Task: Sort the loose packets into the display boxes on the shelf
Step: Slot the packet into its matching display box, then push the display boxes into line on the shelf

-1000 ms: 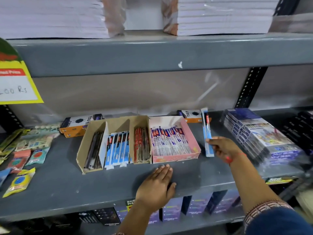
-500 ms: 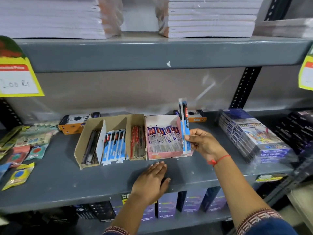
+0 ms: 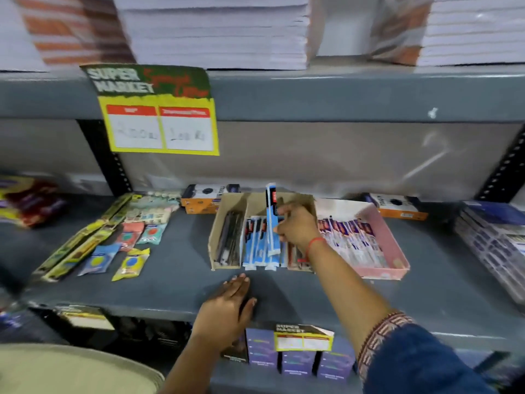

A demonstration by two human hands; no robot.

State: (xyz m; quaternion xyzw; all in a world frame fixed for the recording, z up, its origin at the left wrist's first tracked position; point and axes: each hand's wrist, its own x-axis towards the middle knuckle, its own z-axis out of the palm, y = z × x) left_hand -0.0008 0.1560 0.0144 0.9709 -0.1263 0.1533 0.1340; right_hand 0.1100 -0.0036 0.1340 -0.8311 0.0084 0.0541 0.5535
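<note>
My right hand grips a long blue pen packet and holds it upright over the middle section of the brown cardboard display box, where several matching blue packets lie. To its right sits a pink display box filled with white and purple packets. The brown box's left section holds dark pens, and red packets in its right section are partly hidden by my wrist. My left hand lies flat, fingers spread, on the grey shelf front edge.
Loose packets and long yellow-green packs lie on the shelf's left part. Orange-and-white boxes stand at the back. Stacked blue packs fill the right end. A yellow price sign hangs from the upper shelf, which carries paper stacks.
My right hand carried the blue packet leftward from over the pink box to over the brown box's middle section. The view swung left. My left hand stayed flat on the shelf edge.
</note>
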